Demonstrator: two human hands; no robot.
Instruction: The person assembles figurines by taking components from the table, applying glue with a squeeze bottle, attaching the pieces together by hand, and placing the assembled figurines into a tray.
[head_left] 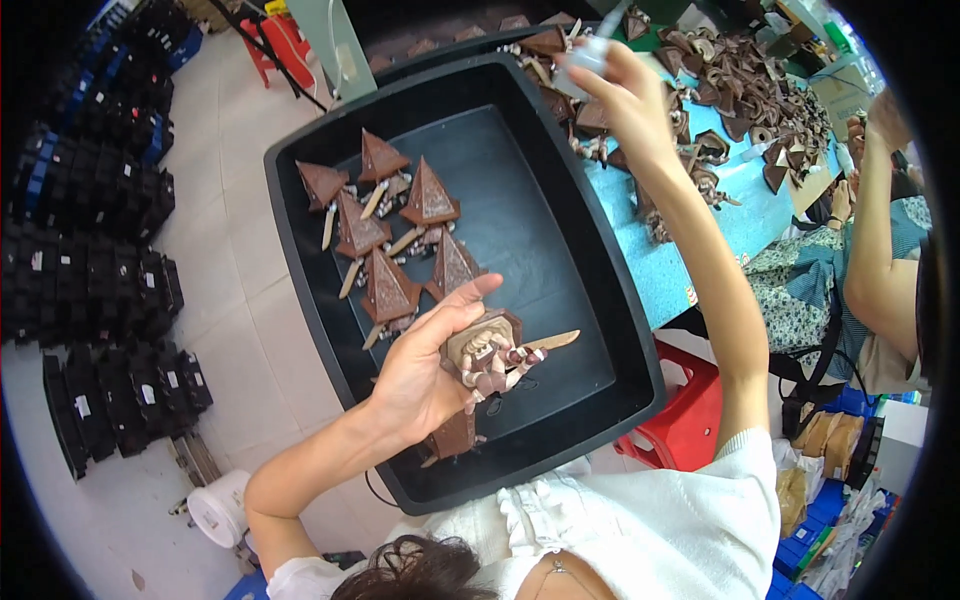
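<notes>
My left hand (pixel 412 362) is closed round a small painted figurine (pixel 486 362) above the near part of a black tray (pixel 549 250). The figurine has a beige bearded head, banded limbs and a tan blade-like piece jutting to the right. Up at the far right corner of the tray, my right hand (pixel 632 100) grips a small translucent squeeze bottle (pixel 586 58) with a thin nozzle, slightly blurred. Several figures with brown pyramid tops (pixel 431 195) and tan blades lie in the tray's left half. Another brown piece (pixel 452 436) lies partly behind my left hand.
Right of the tray, a blue table (pixel 640 275) carries heaps of brown parts (pixel 735 85) and more figures. A red stool (pixel 690 405) stands below it. At far right are another person's arms (pixel 880 240). Black bins (pixel 90 260) line the left wall, near a white bucket (pixel 218 508).
</notes>
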